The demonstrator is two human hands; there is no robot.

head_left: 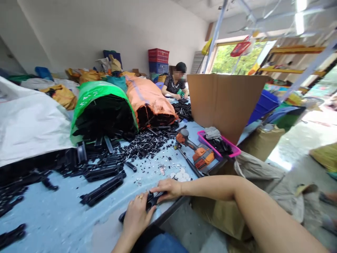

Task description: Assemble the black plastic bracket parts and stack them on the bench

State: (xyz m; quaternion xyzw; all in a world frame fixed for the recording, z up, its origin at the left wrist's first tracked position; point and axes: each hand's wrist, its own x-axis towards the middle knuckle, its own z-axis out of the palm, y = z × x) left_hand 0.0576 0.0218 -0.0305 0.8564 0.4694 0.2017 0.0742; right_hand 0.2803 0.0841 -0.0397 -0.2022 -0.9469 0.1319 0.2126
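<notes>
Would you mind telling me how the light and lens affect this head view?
Head view: the wide lens bends the table edge and roof frame; daylight from the right blows out the floor; the left hand and right hand on the black part stay evenly lit and sharp.

Both arms are bare from wrist to elbow and beyond — no sleeve, watch or glove shows on either. The left hand [136, 217] wears a gold-coloured ring on one finger, just beside the black plastic part [147, 205]; the right hand [168, 189] carries no ring. Below that part, at the lower edge, lies blue denim — trousers over the lap.
</notes>
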